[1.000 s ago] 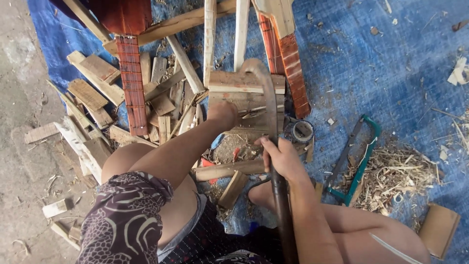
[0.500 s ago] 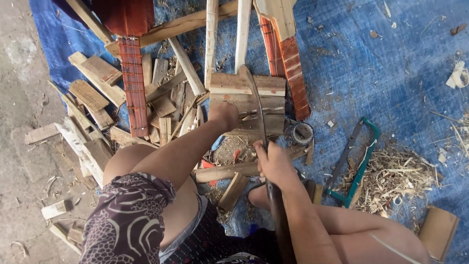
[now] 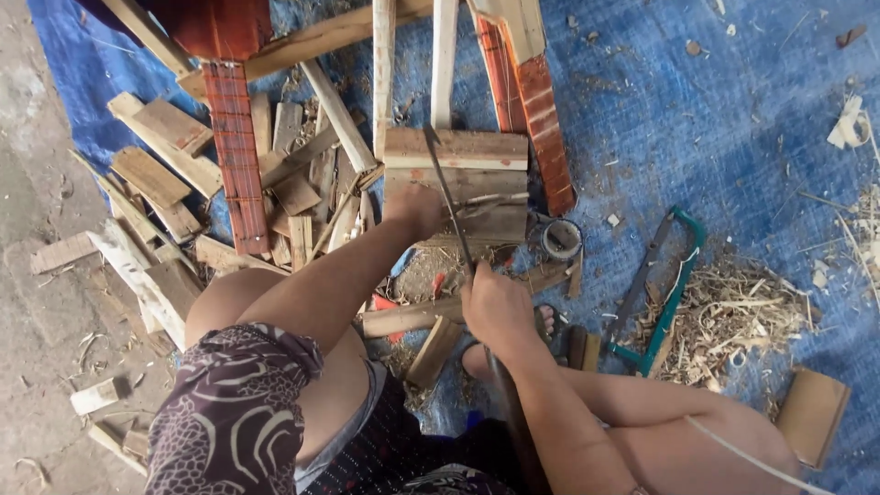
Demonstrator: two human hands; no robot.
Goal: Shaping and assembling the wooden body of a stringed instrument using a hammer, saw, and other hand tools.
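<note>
Tarp: a blue tarp (image 3: 733, 119) covers the ground, littered with chips and a heap of wood shavings (image 3: 733, 312) at the right.
Scrap pile: offcuts and planks (image 3: 183, 174) lie fanned at the upper left, with a red-painted slat (image 3: 236, 156) among them.
Wood block: a pale stacked block (image 3: 495, 151) sits in front of the person, just above the hands, resting on the tarp between the long battens.
Saw: a thin-bladed saw (image 3: 449, 206) stands across the block, its blade running from the block's top edge down to the handle.
Change: a second ago the blade lay curved and lower over the block; now it reaches straight up to the far edge, so the stroke has been pushed forward and the cut looks to be in progress, not finished.
Right hand: the right hand (image 3: 500, 307) is clenched around the saw handle.
Left hand: the left hand (image 3: 412, 209) presses on the block's near left corner, fingers closed over the wood, steadying it as before.
Spare saw: a green-framed hacksaw (image 3: 674, 293) lies untouched to the right, near the shavings.
Tape roll: a small ring (image 3: 559, 240) lies just beside the block.
</note>
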